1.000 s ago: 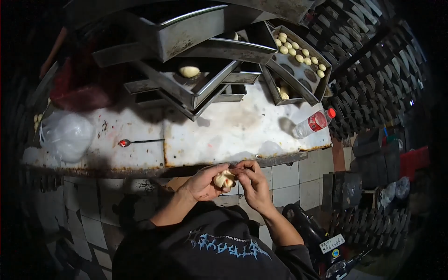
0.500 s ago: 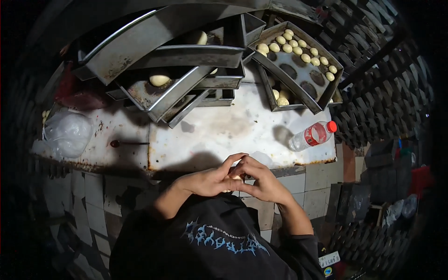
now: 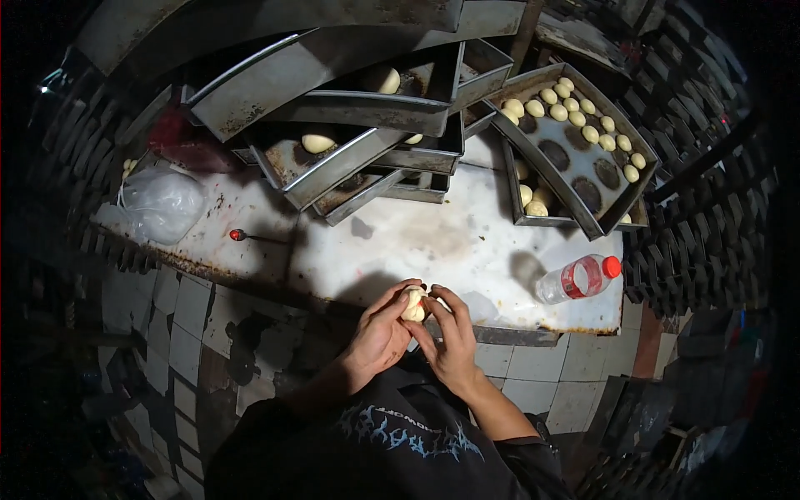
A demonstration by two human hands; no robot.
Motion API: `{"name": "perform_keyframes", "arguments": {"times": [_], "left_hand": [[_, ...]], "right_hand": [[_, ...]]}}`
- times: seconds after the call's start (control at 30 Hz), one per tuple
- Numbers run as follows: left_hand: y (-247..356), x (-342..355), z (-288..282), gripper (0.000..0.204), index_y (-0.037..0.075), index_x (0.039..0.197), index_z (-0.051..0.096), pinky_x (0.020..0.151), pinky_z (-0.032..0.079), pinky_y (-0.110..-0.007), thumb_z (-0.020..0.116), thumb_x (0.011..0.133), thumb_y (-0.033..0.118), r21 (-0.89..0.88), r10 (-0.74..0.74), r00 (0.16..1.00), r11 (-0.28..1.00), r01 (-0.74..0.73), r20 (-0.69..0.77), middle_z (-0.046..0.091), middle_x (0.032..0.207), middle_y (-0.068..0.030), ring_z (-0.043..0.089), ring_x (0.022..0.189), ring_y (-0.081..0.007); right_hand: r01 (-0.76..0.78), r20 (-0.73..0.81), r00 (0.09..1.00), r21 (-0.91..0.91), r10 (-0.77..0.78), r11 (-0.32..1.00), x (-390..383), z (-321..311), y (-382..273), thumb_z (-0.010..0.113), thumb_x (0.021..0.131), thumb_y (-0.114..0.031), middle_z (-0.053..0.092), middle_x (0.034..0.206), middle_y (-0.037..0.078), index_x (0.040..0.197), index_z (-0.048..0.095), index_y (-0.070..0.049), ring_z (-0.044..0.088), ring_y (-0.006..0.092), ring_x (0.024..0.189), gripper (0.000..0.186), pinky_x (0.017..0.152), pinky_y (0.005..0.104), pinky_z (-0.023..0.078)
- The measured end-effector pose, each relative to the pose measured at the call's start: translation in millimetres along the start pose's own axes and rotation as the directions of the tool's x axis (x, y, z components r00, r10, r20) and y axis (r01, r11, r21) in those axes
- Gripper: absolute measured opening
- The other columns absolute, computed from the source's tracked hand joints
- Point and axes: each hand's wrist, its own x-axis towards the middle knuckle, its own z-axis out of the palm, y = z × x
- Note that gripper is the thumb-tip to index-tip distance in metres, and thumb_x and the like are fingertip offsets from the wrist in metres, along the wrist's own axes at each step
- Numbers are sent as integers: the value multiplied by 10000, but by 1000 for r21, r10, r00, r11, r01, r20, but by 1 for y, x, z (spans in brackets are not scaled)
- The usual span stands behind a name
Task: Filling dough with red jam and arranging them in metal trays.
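Note:
A pale piece of dough (image 3: 414,306) with creases on its surface is held up over the near edge of the table. My left hand (image 3: 378,336) is closed round its left side, thumb against it. The fingers of my right hand (image 3: 451,343) are bent in and pinch at its right side; their tips are partly hidden. Beyond, on the right, a metal tray (image 3: 584,218) holds several round dough balls (image 3: 590,133). It rests across another tray with more dough balls (image 3: 536,208) in it.
Metal trays (image 3: 348,142) lie stacked askew at the back left, some with dough balls (image 3: 317,143). A red-capped plastic bottle (image 3: 581,278) lies at the right. On the left are a clear plastic bag (image 3: 163,206) and a spoon (image 3: 239,235) on the white tabletop (image 3: 417,242).
My hands have turned and drawn apart a little, so the dough shows between them where it was mostly hidden. The whole view has shifted, with the table lower and further right.

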Motion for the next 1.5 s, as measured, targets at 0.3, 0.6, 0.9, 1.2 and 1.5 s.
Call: {"name": "perform_keyframes", "arguments": {"times": [0.3,0.6,0.9,1.2,1.5], "left_hand": [[31,3,-27,378,-57,1102,471,926,381,-345,395,782,130,106,-9,983,994,-10,184,530,1079,-178,499,1051,-257],[13,-36,-43,437,-49,1172,420,887,428,-368,375,805,183,521,-564,424,824,223,709,519,1116,-204,533,1013,-274],[-64,-114,-63,333,-23,1164,468,878,417,-337,431,911,190,684,-919,-323,-85,724,227,503,1191,-162,508,1044,-236],[-76,-167,-65,404,-111,1238,373,918,399,-302,512,887,31,796,-799,-164,597,-98,579,454,1234,-198,479,1107,-244],[-92,-200,-56,561,91,1260,448,657,453,-255,641,800,349,998,-942,-334,-6,68,17,530,1025,-172,575,771,-188]], "right_hand": [[-80,-328,944,-311,-28,947,-18,56,-41,708,659,22,501,904,128,899,592,-19,526,259,803,270,672,323,457],[-507,-650,676,-70,346,859,-107,64,-135,588,825,-170,452,957,136,1034,539,-38,484,285,903,252,789,333,405],[-765,-948,180,33,262,644,-236,115,-197,587,821,-236,473,954,131,906,541,2,471,286,898,257,783,357,392],[-752,-914,364,-173,181,637,-298,96,-220,590,798,-276,477,864,98,879,553,-13,425,265,825,278,764,356,364],[-528,-658,708,-248,259,812,-350,71,-244,607,790,-317,439,804,101,761,480,-36,422,270,811,310,725,361,345]]}}
